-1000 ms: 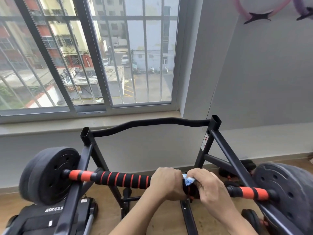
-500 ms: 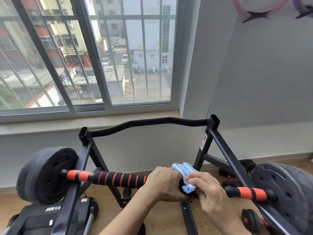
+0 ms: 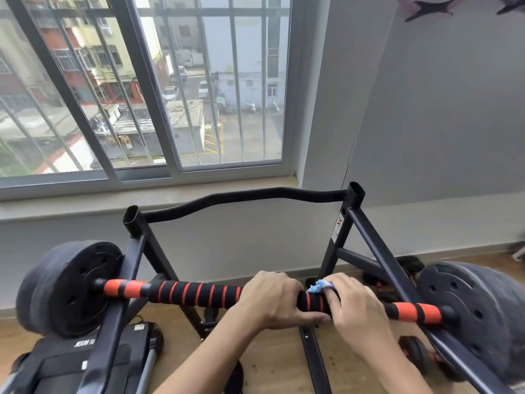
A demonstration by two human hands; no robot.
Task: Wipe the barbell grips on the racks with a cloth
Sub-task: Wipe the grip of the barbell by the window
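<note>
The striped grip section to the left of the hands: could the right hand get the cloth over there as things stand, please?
Probably not directly: the left hand grips the barbell between the right hand, holding the cloth, and that stretch. The left hand would likely need to move first.

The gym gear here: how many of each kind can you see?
Barbell: 1
Weight plate stacks: 2, left and right
Black rack: 1
Blue cloth: 1
Small dumbbell on the floor: 1
Total: 6
</note>
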